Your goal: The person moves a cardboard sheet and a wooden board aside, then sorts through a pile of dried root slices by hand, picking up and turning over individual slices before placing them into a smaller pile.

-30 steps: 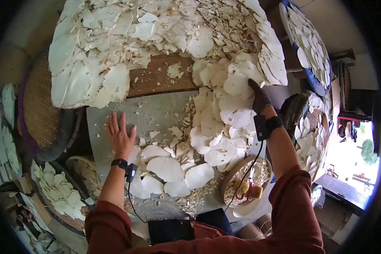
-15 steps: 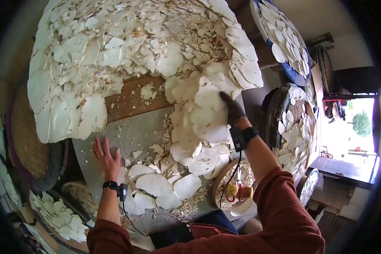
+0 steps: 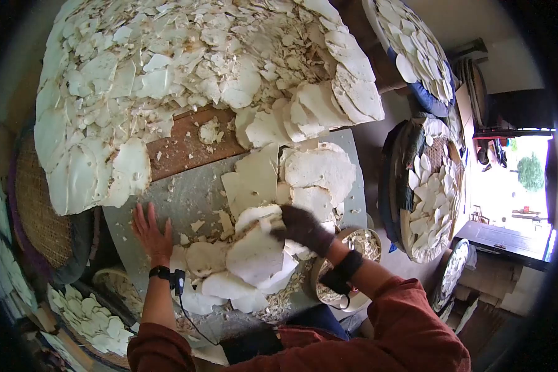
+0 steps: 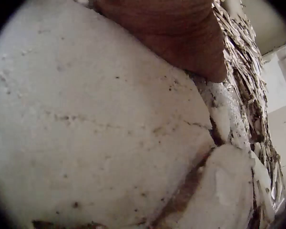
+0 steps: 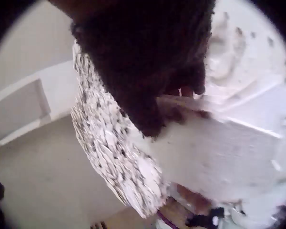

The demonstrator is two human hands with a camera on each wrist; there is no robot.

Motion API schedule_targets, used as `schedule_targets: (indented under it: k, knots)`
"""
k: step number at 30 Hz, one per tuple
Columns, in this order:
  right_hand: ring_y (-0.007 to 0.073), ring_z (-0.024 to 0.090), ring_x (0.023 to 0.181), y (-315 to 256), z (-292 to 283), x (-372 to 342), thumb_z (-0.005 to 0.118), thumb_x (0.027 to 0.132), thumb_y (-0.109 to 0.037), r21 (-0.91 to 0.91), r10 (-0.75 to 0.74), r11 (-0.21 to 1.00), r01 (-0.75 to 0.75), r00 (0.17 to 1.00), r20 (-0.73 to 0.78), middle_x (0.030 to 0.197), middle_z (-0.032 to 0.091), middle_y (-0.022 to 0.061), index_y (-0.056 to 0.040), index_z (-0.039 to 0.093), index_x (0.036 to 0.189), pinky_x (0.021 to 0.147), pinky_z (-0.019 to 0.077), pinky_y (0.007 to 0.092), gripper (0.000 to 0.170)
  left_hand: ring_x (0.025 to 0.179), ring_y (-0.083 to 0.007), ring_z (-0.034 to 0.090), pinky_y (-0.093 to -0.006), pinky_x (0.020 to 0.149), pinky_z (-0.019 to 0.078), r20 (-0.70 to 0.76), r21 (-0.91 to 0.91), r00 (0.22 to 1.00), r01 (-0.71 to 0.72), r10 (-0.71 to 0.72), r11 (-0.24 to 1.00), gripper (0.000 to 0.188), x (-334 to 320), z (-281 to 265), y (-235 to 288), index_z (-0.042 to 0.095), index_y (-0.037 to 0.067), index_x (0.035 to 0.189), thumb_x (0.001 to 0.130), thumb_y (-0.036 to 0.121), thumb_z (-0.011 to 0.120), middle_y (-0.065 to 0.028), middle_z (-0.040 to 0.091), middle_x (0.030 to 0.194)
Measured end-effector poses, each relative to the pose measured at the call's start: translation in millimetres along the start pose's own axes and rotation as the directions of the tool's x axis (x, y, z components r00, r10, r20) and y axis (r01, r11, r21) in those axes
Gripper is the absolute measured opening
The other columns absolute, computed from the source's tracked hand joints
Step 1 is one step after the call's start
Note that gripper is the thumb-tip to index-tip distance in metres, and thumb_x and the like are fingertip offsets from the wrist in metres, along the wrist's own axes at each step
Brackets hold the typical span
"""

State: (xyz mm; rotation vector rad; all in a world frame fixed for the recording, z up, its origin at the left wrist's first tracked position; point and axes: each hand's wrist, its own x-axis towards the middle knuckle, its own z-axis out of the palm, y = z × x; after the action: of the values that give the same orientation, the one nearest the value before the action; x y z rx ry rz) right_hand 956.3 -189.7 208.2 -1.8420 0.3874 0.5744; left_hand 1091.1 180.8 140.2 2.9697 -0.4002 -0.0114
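Note:
My bare left hand [image 3: 152, 235] lies spread on the grey board [image 3: 189, 193], left of a cluster of broad, thin white slices [image 3: 206, 258]. My right hand [image 3: 307, 229] wears a dark glove and pinches the edge of a large white slice [image 3: 254, 251] above the near cluster. The right wrist view shows the glove's thumb and fingers on either side of the pale slice [image 5: 209, 155]. In the left wrist view, the heel of the left hand [image 4: 176, 33] is beside a wide slice [image 4: 100, 109]. More overlapping slices [image 3: 319, 167] lie beyond the gloved hand.
A high heap of white slices and flakes [image 3: 111, 93] rises at the back, around a brown wooden plank [image 3: 183, 146]. A round tub [image 3: 316, 288] of fragments stands at the near right. Slice-covered trays [image 3: 437, 204] stand at the right, and a woven tray [image 3: 40, 211] leans at the left.
My right hand has moved from the far right slices toward the near middle and now holds a slice over the cluster there. The left hand stays flat on the board. The head view has turned.

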Motion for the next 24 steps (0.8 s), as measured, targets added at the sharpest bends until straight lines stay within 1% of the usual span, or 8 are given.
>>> schedule_targets:
  k: [4, 7, 10, 14, 17, 19, 21, 24]
  knots:
    - [0.0187, 0.060, 0.098, -8.7, -81.1, 46.4, 0.065, 0.088, -0.017, 0.680, 0.140, 0.653, 0.333, 0.830, -0.541, 0.107, 0.060, 0.0072, -0.0030, 0.057, 0.115, 0.087, 0.0511, 0.0331, 0.032, 0.140, -0.0351, 0.020, -0.0521, 0.113, 0.0169, -0.012, -0.026, 1.000, 0.002, -0.002, 1.000, 0.067, -0.3, 3.1, -1.9, 0.035, 0.013, 0.143, 0.084, 0.036, 0.060, -0.0146, 0.022, 0.152]
    - [0.0168, 0.056, 0.093, -3.4, -128.1, 88.6, 0.068, 0.084, -0.021, 0.455, 0.231, 0.848, 0.271, 0.584, -0.778, 0.101, 0.058, 0.0066, -0.0024, 0.057, 0.106, 0.083, 0.0478, 0.0323, 0.031, 0.140, -0.0352, 0.020, -0.0523, 0.113, 0.0171, -0.015, -0.012, 1.000, -0.001, 0.001, 1.000, 0.068, 0.0, 1.5, -1.2, 0.036, 0.013, 0.143, 0.084, 0.035, 0.061, -0.0147, 0.022, 0.152]
    - [0.0217, 0.059, 0.081, 14.8, -150.5, 116.8, 0.068, 0.082, -0.020, 0.563, 0.329, 0.799, 0.209, 0.632, -0.701, 0.083, 0.061, 0.0068, -0.0032, 0.060, 0.095, 0.080, 0.0476, 0.0339, 0.023, 0.140, -0.0352, 0.021, -0.0534, 0.113, 0.0175, -0.009, -0.019, 1.000, -0.001, 0.001, 1.000, 0.068, 2.9, 0.3, -1.1, 0.036, 0.013, 0.142, 0.084, 0.036, 0.061, -0.0145, 0.023, 0.152]
    - [0.0246, 0.058, 0.072, 42.3, -158.0, 121.3, 0.066, 0.082, -0.019, -0.081, -0.117, 0.993, 0.084, 0.715, -0.689, 0.077, 0.061, 0.0099, -0.0034, 0.061, 0.094, 0.070, 0.0471, 0.0351, 0.020, 0.140, -0.0354, 0.021, -0.0547, 0.112, 0.0181, -0.028, -0.055, 1.000, -0.005, 0.003, 0.998, 0.068, 2.5, -1.4, -0.7, 0.036, 0.013, 0.142, 0.083, 0.035, 0.062, -0.0141, 0.023, 0.152]
    - [0.0157, 0.050, 0.061, 46.5, -155.2, 122.8, 0.070, 0.079, -0.019, -0.146, -0.283, 0.955, 0.257, 0.654, -0.701, 0.071, 0.056, 0.0024, -0.0046, 0.061, 0.087, 0.057, 0.0445, 0.0327, 0.018, 0.140, -0.0354, 0.020, -0.0548, 0.112, 0.0181, -0.029, -0.067, 1.000, -0.010, 0.008, 0.998, 0.068, 1.6, 0.7, -0.6, 0.036, 0.013, 0.142, 0.083, 0.035, 0.062, -0.0140, 0.023, 0.152]
    - [0.0147, 0.052, 0.063, 27.5, -155.0, 107.7, 0.070, 0.080, -0.019, -0.676, -0.438, 0.734, -0.070, 0.711, -0.550, 0.072, 0.055, 0.0017, -0.0042, 0.061, 0.088, 0.057, 0.0458, 0.0314, 0.019, 0.140, -0.0354, 0.020, -0.0546, 0.112, 0.0179, -0.011, -0.057, 1.000, 0.005, -0.005, 0.998, 0.068, -0.5, 0.4, -1.3, 0.036, 0.013, 0.143, 0.083, 0.035, 0.062, -0.0142, 0.023, 0.152]
    - [0.0195, 0.057, 0.068, 32.7, -145.4, 115.3, 0.068, 0.081, -0.019, -0.320, -0.225, 0.947, -0.029, 0.650, -0.726, 0.075, 0.059, 0.0055, -0.0039, 0.061, 0.091, 0.060, 0.0472, 0.0338, 0.019, 0.141, -0.0354, 0.020, -0.0543, 0.113, 0.0177, 0.019, -0.045, 1.000, 0.023, -0.022, 0.999, 0.068, 0.3, -0.5, -1.8, 0.036, 0.013, 0.143, 0.083, 0.035, 0.062, -0.0145, 0.023, 0.152]
    - [0.0285, 0.063, 0.079, 16.4, -141.9, 109.4, 0.065, 0.083, -0.019, -0.256, -0.073, 0.954, -0.154, 0.711, -0.700, 0.085, 0.065, 0.0130, -0.0040, 0.061, 0.096, 0.066, 0.0494, 0.0386, 0.020, 0.141, -0.0354, 0.020, -0.0537, 0.113, 0.0169, 0.009, -0.057, 1.000, -0.002, 0.002, 0.998, 0.068, -1.0, -0.2, -2.1, 0.036, 0.014, 0.143, 0.083, 0.035, 0.061, -0.0145, 0.023, 0.152]
